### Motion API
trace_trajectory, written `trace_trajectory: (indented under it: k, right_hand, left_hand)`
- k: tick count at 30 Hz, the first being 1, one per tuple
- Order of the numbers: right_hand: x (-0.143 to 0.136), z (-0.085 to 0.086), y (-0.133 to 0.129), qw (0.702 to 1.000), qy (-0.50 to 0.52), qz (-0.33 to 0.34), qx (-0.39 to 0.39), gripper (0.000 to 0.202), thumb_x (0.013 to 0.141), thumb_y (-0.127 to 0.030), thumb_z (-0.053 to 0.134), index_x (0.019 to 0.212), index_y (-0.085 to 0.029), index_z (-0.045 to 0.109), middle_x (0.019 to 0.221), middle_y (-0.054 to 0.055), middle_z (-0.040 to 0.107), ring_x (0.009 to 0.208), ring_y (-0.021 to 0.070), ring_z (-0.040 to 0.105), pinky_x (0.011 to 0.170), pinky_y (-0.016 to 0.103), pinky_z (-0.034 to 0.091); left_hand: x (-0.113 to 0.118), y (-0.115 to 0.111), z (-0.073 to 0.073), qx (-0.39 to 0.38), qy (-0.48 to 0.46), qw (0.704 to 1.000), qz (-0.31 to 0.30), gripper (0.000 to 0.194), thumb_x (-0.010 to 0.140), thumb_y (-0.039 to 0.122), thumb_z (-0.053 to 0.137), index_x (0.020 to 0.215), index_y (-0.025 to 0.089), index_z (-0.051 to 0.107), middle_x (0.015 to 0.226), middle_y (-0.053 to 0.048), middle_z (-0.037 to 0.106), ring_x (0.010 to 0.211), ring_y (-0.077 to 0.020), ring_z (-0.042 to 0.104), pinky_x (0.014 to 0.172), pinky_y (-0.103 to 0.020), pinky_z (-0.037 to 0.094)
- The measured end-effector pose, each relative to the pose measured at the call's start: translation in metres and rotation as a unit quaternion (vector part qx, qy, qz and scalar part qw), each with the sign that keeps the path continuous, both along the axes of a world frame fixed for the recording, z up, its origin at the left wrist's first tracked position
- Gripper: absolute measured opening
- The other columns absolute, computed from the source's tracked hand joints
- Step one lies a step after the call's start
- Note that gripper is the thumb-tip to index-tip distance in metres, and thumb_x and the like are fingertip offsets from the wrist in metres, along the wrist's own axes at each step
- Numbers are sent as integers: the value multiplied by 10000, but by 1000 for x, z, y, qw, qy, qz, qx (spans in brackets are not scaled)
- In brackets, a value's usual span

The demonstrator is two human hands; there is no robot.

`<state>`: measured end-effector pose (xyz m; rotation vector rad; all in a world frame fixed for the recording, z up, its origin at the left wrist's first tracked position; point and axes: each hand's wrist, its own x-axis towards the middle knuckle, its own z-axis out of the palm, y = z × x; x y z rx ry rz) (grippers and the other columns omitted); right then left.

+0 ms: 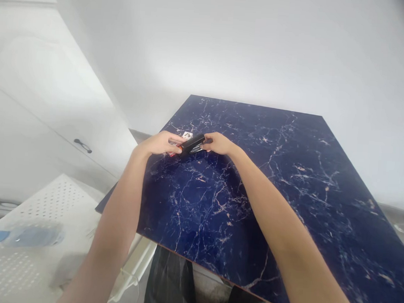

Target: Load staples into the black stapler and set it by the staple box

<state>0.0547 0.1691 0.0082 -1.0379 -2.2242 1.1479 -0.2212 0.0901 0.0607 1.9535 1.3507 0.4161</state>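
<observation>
A black stapler with a shiny metal strip along its lower side lies slanted between my hands, low over the blue marbled table. My left hand has its thumb and fingers closed around the stapler's left end. Beneath those same fingers shows a small red and white box, partly covered by the hand and the stapler. At the stapler's right end, my right hand grips with thumb and fingertips pinched together. Whether the stapler touches the tabletop I cannot tell.
White cabinets with dark handles stand on the left. Below them, a white perforated stool or stand holds a clear bottle with a blue cap. A white wall rises behind the table.
</observation>
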Motion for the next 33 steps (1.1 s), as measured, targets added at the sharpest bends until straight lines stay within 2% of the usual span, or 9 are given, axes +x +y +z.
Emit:
trace_trajectory:
  k: [4, 9, 14, 17, 19, 23, 28, 33]
  right_hand:
    - [6, -5, 4, 999, 27, -9, -41, 151, 806, -186, 722, 956, -182, 739, 839, 31, 752, 738, 170, 703, 734, 280, 573]
    - [13, -8, 6, 995, 57, -41, -66, 216, 847, -171, 690, 1056, -176, 744, 958, 65, 770, 761, 158, 696, 765, 283, 594]
    - [11, -6, 13, 996, 14, -78, -29, 206, 864, -136, 630, 1011, -167, 772, 880, 58, 769, 708, 151, 695, 761, 276, 586]
    - [11, -2, 14, 988, -23, -150, -3, 251, 846, -120, 620, 1026, -174, 786, 856, 49, 772, 741, 159, 713, 817, 286, 578]
    - [10, 2, 12, 980, -59, -183, 49, 236, 830, -163, 661, 1023, -194, 794, 915, 50, 781, 817, 175, 720, 874, 305, 565]
    - [2, 18, 9, 971, -151, -133, 129, 159, 779, -284, 763, 919, -218, 799, 1001, 54, 781, 943, 236, 714, 921, 349, 541]
    - [-10, 37, 15, 952, -232, -82, 183, 228, 691, -229, 840, 911, -215, 781, 944, 79, 772, 983, 294, 710, 905, 366, 532]
    - [-10, 44, 13, 924, -279, -12, 261, 105, 717, -197, 797, 801, -223, 740, 855, 82, 746, 971, 314, 695, 889, 386, 515]
  left_hand:
    - [-4, 5, -7, -32, -28, 998, 37, 554, 761, 353, 844, 1300, 280, 738, 1296, -85, 736, 1083, -250, 712, 901, -372, 576]
    - [-8, 8, -10, -30, -32, 998, 35, 539, 761, 374, 852, 1276, 252, 746, 1304, -101, 730, 1101, -257, 712, 933, -386, 571]
    - [-11, 9, -11, -27, -23, 999, 25, 546, 780, 385, 832, 1303, 271, 724, 1341, -86, 714, 1174, -257, 692, 987, -381, 549]
    - [-12, 9, -10, -24, -16, 999, 22, 542, 787, 391, 824, 1307, 276, 719, 1357, -77, 706, 1225, -260, 669, 1024, -383, 531]
    - [-11, 8, -9, -20, -12, 999, 21, 539, 789, 399, 823, 1305, 279, 719, 1359, -74, 705, 1239, -262, 661, 1042, -390, 521]
    - [-10, 7, -7, -15, -12, 1000, 17, 524, 785, 400, 826, 1284, 276, 726, 1345, -74, 712, 1236, -255, 662, 1060, -390, 507]
    - [-10, 7, -7, -15, -8, 1000, 16, 502, 784, 395, 818, 1265, 276, 733, 1345, -75, 712, 1207, -257, 677, 977, -361, 545]
    - [-10, 7, -7, -16, -8, 1000, 16, 493, 789, 396, 812, 1260, 272, 733, 1343, -74, 713, 1204, -253, 680, 953, -347, 558]
